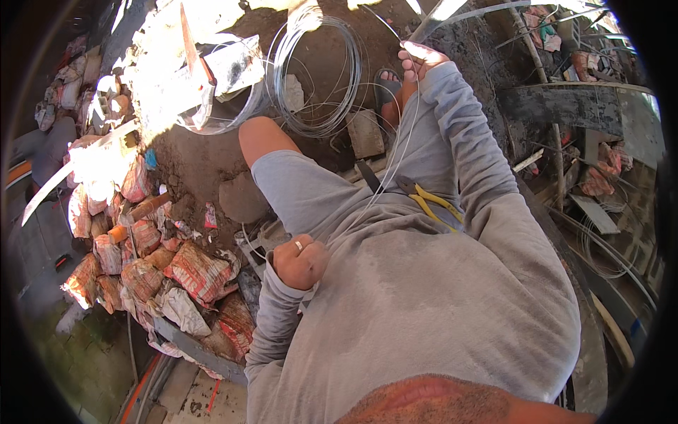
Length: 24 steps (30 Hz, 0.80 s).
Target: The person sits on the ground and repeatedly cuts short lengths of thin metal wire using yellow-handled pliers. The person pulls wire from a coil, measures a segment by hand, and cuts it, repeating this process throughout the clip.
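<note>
My left hand [299, 260] is curled closed at my waist around strands of thin pale wire [381, 191]. These strands run up across my lap to my raised right hand [418, 60], whose fingers are closed on wire at the top of the view. Beyond my knees a large loose coil of silvery wire [318, 106] lies on the dirt. Pliers with yellow handles [431, 198] rest on my lap. A rusty handsaw [198, 78] stands by a pale, sunlit board [236, 63] at the upper left, beside my knee.
Torn, dirty sacks [198, 272] are heaped along the left. A concrete block [366, 134] sits by my sandalled foot. On the right are poles [537, 49], dark boards [572, 109], more loose wire [600, 254] and debris. A dark curved edge [205, 353] runs below the sacks.
</note>
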Each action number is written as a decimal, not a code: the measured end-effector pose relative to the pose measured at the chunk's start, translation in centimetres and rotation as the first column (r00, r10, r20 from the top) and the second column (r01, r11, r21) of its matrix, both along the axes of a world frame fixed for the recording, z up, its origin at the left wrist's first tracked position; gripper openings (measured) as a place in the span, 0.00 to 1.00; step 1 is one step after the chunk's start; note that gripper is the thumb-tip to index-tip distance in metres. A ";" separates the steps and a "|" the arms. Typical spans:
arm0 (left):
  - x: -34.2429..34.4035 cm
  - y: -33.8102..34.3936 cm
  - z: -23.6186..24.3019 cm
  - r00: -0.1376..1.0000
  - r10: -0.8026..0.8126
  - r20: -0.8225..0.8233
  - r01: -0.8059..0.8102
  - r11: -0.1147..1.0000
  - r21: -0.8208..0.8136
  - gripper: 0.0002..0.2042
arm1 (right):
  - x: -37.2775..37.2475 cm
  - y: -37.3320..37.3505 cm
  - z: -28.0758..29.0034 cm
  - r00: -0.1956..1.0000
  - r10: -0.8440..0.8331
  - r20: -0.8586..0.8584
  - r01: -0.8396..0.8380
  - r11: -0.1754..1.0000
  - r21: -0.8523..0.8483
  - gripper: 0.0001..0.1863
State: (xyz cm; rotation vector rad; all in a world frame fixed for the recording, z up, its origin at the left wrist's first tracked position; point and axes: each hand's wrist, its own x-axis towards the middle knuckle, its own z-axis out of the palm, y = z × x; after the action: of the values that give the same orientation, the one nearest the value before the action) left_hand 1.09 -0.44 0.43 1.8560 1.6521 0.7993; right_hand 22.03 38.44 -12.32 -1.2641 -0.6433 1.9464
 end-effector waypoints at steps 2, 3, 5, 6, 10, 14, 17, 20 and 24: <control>0.2 0.8 -0.2 0.989 0.144 0.037 -0.146 0.988 0.049 0.06 | 0.0 -2.1 0.7 0.999 -0.036 0.020 0.036 0.999 0.001 0.12; 0.5 1.6 -0.2 0.977 0.197 0.079 -0.203 0.975 0.085 0.06 | 0.4 -2.8 0.6 0.998 -0.057 0.033 0.057 0.998 0.000 0.12; 0.9 3.0 0.3 0.954 0.278 0.113 -0.291 0.947 0.132 0.06 | 1.4 -3.5 -1.2 0.999 0.035 -0.002 -0.035 0.999 0.008 0.16; 1.0 4.1 0.6 0.947 0.302 0.111 -0.317 0.936 0.154 0.07 | 1.1 -4.7 -0.1 1.000 0.019 0.002 -0.019 1.000 0.025 0.15; 0.6 5.9 0.8 0.953 0.303 0.026 -0.299 0.920 0.253 0.08 | 1.3 -7.1 1.6 0.981 0.181 0.069 -0.186 0.981 0.059 0.15; -0.2 6.7 0.9 0.976 0.154 -0.154 -0.110 0.958 0.265 0.10 | 1.1 -9.4 5.0 0.928 0.274 -0.252 -0.273 0.961 0.040 0.17; -0.1 7.0 0.3 0.974 0.016 -0.228 0.055 0.951 0.303 0.10 | 0.3 -10.7 7.9 0.945 0.290 -0.152 -0.293 0.956 0.001 0.16; -0.3 7.0 0.4 0.956 -0.091 -0.278 0.175 0.939 0.296 0.10 | 0.2 -11.3 7.5 0.951 0.305 0.058 -0.310 0.941 0.138 0.15; -1.8 4.6 -2.5 0.979 -0.038 -0.200 0.105 0.936 0.336 0.09 | 0.7 -11.8 8.0 0.902 0.341 -0.265 -0.330 0.940 0.087 0.12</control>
State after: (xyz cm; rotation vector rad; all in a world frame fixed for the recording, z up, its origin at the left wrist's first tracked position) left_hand -0.71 4.16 -2.06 2.2855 1.6250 0.9551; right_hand 22.74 26.65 -4.29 -0.8714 -0.7910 2.3254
